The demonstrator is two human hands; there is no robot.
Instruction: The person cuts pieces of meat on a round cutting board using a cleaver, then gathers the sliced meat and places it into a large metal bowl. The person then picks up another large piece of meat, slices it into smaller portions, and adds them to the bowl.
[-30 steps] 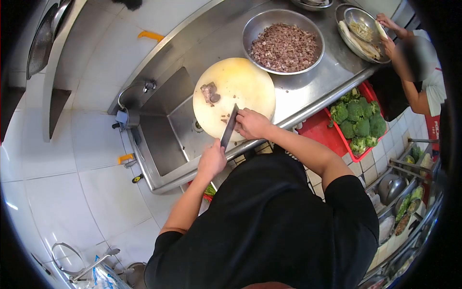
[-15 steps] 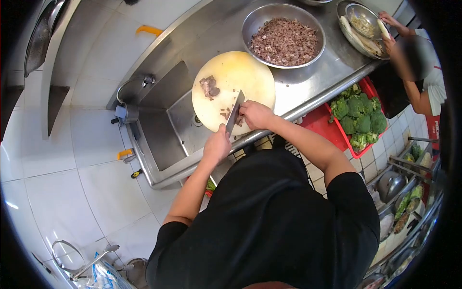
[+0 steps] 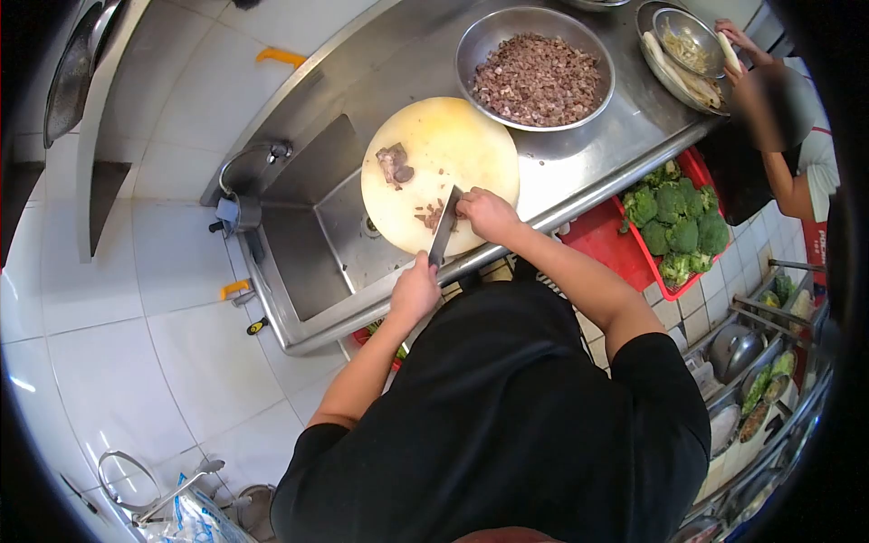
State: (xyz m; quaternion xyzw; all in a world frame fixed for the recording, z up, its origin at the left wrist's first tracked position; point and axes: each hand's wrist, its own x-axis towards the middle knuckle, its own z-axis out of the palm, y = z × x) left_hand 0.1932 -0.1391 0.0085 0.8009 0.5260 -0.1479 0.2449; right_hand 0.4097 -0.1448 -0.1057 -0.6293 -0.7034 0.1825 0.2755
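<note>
My left hand [image 3: 415, 288] is closed round the handle of a knife [image 3: 444, 228], whose blade rests edge-down on the round, pale cutting board [image 3: 480, 154]. Just right of the blade, my right hand [image 3: 487, 215] has its fingers curled on a piece of meat [image 3: 456, 225], mostly hidden beneath them. Small cut bits [image 3: 429, 215] lie left of the blade. A larger chunk of meat [image 3: 394, 166] sits apart, at the board's upper left. Behind the board stands a steel bowl [image 3: 468, 80] of diced meat [image 3: 539, 80].
A steel sink [image 3: 303, 267] with a faucet [image 3: 279, 152] is left of the board. Red crates with broccoli [image 3: 683, 222] are below the counter's right edge. Another person [image 3: 792, 181] works at the far right, hands near a bowl [image 3: 688, 45] and a tray of pale food.
The knife has shifted slightly right along the meat, and its tilt has changed. More cut bits show left of the blade. My right hand has moved a little right with it.
</note>
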